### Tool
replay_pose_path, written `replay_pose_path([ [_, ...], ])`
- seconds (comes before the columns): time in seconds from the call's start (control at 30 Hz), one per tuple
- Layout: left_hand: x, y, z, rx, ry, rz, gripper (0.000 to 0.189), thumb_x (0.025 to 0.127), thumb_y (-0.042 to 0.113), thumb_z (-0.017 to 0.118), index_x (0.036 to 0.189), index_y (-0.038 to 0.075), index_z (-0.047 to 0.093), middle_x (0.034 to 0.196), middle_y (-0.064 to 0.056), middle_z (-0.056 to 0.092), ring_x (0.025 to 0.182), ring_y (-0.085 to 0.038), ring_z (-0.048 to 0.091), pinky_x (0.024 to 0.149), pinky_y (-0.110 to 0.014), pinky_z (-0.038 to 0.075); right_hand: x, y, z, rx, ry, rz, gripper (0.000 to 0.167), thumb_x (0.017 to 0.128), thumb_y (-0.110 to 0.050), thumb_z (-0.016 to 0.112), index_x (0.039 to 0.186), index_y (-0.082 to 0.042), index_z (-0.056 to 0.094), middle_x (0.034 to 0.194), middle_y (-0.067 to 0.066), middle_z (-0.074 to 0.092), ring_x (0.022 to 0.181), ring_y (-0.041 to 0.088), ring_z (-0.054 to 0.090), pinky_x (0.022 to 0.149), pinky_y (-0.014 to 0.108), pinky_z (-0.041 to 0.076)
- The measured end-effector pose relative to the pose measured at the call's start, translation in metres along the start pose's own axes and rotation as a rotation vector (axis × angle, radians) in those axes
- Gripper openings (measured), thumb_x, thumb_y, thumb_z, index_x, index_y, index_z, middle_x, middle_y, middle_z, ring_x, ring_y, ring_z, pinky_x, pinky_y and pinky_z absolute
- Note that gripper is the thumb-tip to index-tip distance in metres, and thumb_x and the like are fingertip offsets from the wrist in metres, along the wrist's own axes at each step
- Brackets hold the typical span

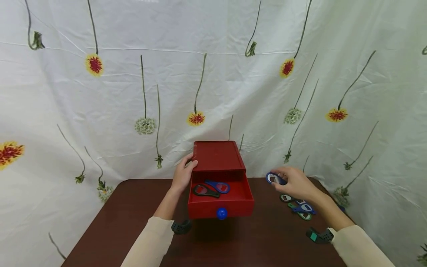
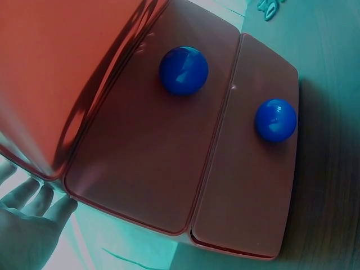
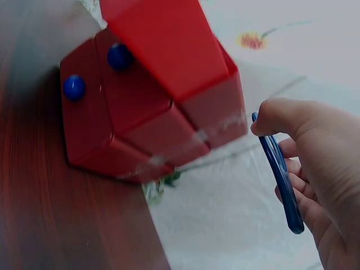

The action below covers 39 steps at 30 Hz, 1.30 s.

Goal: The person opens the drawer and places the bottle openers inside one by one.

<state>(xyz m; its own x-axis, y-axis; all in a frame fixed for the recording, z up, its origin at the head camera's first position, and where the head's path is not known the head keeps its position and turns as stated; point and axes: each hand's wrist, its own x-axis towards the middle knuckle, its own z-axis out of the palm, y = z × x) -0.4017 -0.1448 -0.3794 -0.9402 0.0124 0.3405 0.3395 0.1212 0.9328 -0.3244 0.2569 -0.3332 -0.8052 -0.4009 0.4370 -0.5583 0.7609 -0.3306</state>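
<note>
A red drawer cabinet (image 1: 218,155) stands on the table, its top drawer (image 1: 245,207) pulled out by a blue knob (image 1: 221,213). Inside that drawer lie a black bottle opener (image 1: 213,193) and a blue bottle opener (image 1: 211,181). My left hand (image 1: 182,173) rests against the cabinet's upper left side, fingers (image 2: 58,214) extended along it. To the right of the cabinet, my right hand (image 1: 295,182) pinches another blue bottle opener (image 3: 284,188) between thumb and fingers, raised above the table. In the right wrist view it appears edge-on.
Several bottle openers (image 1: 306,208), blue, black and green, lie in a loose pile below my right hand. Two lower drawers with blue knobs (image 2: 275,120) are closed. A flower-patterned cloth (image 1: 213,85) hangs behind the dark brown table (image 1: 140,211).
</note>
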Motion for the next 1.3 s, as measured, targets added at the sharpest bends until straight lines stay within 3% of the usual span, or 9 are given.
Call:
replay_pose_path([
  [0.2, 0.000, 0.000, 0.001, -0.003, -0.004, 0.002, 0.056, 0.108, 0.029, 0.055, 0.158, 0.007, 0.042, 0.157, -0.016, 0.043, 0.138, -0.037, 0.046, 0.111, -0.053, 0.039, 0.016, -0.020, -0.001, -0.026, -0.001, -0.097, 0.038, 0.087, -0.024, 0.078, 0.121, -0.006, 0.074, 0.103, 0.003, 0.069, 0.088, 0.019, 0.065, 0.077, 0.043, 0.057],
  [0.57, 0.000, 0.000, 0.000, -0.026, -0.014, -0.016, 0.057, 0.108, 0.026, 0.054, 0.159, 0.004, 0.039, 0.159, -0.021, 0.039, 0.139, -0.041, 0.043, 0.113, -0.056, 0.035, 0.046, -0.065, 0.006, 0.058, -0.102, -0.232, 0.040, 0.090, -0.025, 0.075, 0.124, -0.006, 0.073, 0.105, 0.000, 0.069, 0.091, 0.016, 0.063, 0.081, 0.043, 0.058],
  [0.63, -0.001, 0.006, -0.001, -0.036, -0.028, -0.028, 0.057, 0.109, 0.024, 0.054, 0.159, 0.003, 0.038, 0.159, -0.023, 0.037, 0.140, -0.043, 0.041, 0.113, -0.056, 0.034, 0.050, -0.072, 0.008, 0.073, -0.119, -0.239, 0.039, 0.090, -0.025, 0.075, 0.124, -0.006, 0.073, 0.105, 0.001, 0.068, 0.092, 0.016, 0.062, 0.082, 0.044, 0.058],
  [0.77, -0.012, 0.031, 0.000, -0.013, -0.048, -0.041, 0.056, 0.109, 0.018, 0.051, 0.158, -0.003, 0.035, 0.159, -0.026, 0.035, 0.141, -0.045, 0.039, 0.114, -0.056, 0.034, 0.058, -0.083, 0.014, 0.081, -0.155, -0.263, 0.038, 0.090, -0.025, 0.075, 0.124, -0.006, 0.073, 0.107, 0.000, 0.068, 0.092, 0.014, 0.062, 0.082, 0.039, 0.057],
  [0.87, -0.010, 0.026, 0.001, 0.006, -0.026, -0.017, 0.056, 0.108, 0.020, 0.053, 0.157, -0.002, 0.038, 0.158, -0.024, 0.039, 0.140, -0.042, 0.041, 0.113, -0.054, 0.034, 0.066, -0.091, 0.021, 0.063, -0.192, -0.306, 0.039, 0.091, -0.025, 0.075, 0.124, -0.006, 0.073, 0.108, 0.000, 0.068, 0.091, 0.013, 0.060, 0.079, 0.032, 0.054],
  [1.0, 0.002, 0.004, 0.001, -0.003, -0.003, 0.011, 0.056, 0.107, 0.025, 0.055, 0.157, 0.003, 0.042, 0.156, -0.021, 0.043, 0.138, -0.039, 0.044, 0.112, -0.053, 0.036, 0.074, -0.097, 0.030, 0.049, -0.245, -0.337, 0.039, 0.092, -0.026, 0.074, 0.126, -0.006, 0.073, 0.109, 0.000, 0.067, 0.089, 0.012, 0.059, 0.076, 0.028, 0.051],
  [1.3, 0.001, 0.003, -0.001, -0.021, -0.012, 0.001, 0.056, 0.108, 0.024, 0.055, 0.158, 0.002, 0.040, 0.158, -0.022, 0.040, 0.140, -0.040, 0.042, 0.113, -0.055, 0.035, 0.082, -0.106, 0.048, 0.057, -0.338, -0.353, 0.039, 0.091, -0.027, 0.072, 0.125, -0.008, 0.074, 0.112, 0.000, 0.068, 0.091, 0.012, 0.059, 0.081, 0.026, 0.052],
])
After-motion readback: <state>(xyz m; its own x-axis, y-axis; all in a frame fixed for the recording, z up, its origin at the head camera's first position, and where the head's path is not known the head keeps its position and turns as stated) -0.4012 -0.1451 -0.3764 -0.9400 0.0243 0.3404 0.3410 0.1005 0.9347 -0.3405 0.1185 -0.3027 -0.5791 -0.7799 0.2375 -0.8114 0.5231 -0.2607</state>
